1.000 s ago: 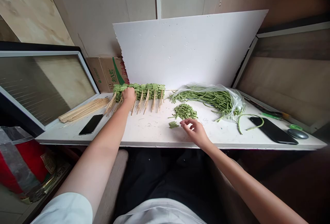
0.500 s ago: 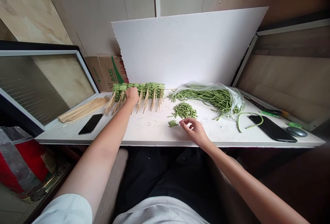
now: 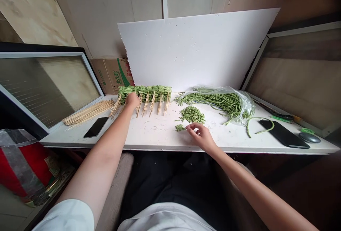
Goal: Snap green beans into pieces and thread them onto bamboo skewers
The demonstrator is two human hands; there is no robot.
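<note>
My left hand [image 3: 132,100] is curled against the near end of a long row of cut green beans threaded on bamboo skewers [image 3: 149,94], and its fingers are hidden. The pointed skewer ends stick out towards me. My right hand [image 3: 201,136] hovers over the white tabletop [image 3: 154,135], fingers apart and nothing visible in them. Its fingertips are just right of a small heap of cut beans [image 3: 180,127]. Behind that lies a larger heap of cut beans [image 3: 191,115]. Long whole yardlong beans [image 3: 218,102] spill from a clear plastic bag [image 3: 243,105].
A bundle of loose bamboo skewers [image 3: 89,113] and a black phone [image 3: 96,127] lie at the table's left end. A second phone [image 3: 284,134], scissors [image 3: 279,117] and a grey oval object [image 3: 309,138] lie right. A white foam board [image 3: 197,46] stands behind.
My left hand has shifted a little left along the row of skewered beans. My right hand stays about where it was, and the heaps of beans look unchanged.
</note>
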